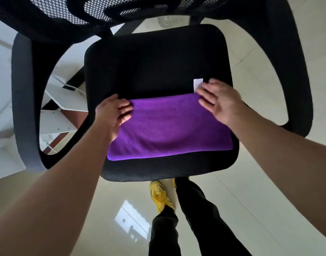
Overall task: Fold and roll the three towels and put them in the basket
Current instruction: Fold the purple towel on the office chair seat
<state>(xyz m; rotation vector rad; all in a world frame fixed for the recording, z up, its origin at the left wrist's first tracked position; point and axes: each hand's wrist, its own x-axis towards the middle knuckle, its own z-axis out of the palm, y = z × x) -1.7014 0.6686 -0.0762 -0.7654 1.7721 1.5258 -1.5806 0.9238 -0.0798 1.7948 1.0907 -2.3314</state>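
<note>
My left hand [115,113] and right hand [216,100], fingers straight, lie flat on the folded purple towel [169,128] on the chair seat [154,67].

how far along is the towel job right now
Early stage. Done: the purple towel looks folded flat on the chair seat. In hand: the left hand and right hand, fingers straight, are at its far corners. Left: rolling it; no other towels or basket in view.

Purple towel [169,126] of soft, matt, fuzzy microfibre cloth, small white label [197,85] of smooth fabric or paper, chair seat [154,67] in black matt mesh cloth, armrests [23,100] matt plastic, floor [260,191] of glossy, reflective pale tile
</note>
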